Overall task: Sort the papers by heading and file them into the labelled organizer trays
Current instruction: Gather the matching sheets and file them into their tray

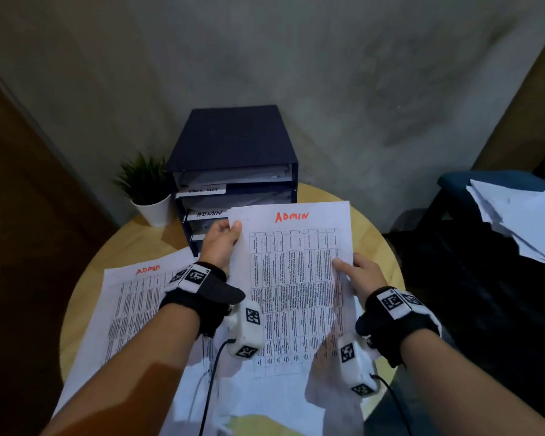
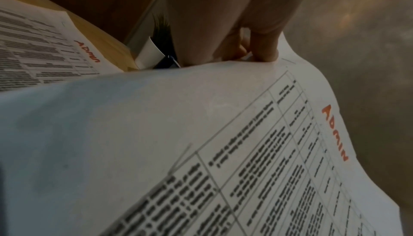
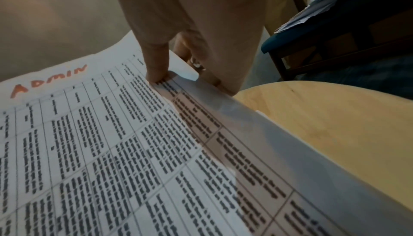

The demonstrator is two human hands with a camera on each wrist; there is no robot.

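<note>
A printed sheet headed ADMIN in red (image 1: 296, 278) (image 2: 245, 142) (image 3: 100, 142) is held up over the round table, its top edge close to the dark organizer (image 1: 233, 171). My left hand (image 1: 224, 237) (image 2: 252, 50) pinches its upper left corner. My right hand (image 1: 356, 272) (image 3: 170, 63) pinches its right edge, thumb on top. The organizer's trays hold papers and carry white labels; the second label reads ADMIN (image 1: 210, 213). Another ADMIN sheet (image 1: 139, 306) (image 2: 44, 50) lies flat on the table at the left.
More loose sheets (image 1: 265, 401) lie on the round wooden table (image 1: 381, 247) beneath the held one. A small potted plant (image 1: 148, 190) stands left of the organizer. A chair with a pile of papers (image 1: 516, 215) is at the right, and a wall stands behind.
</note>
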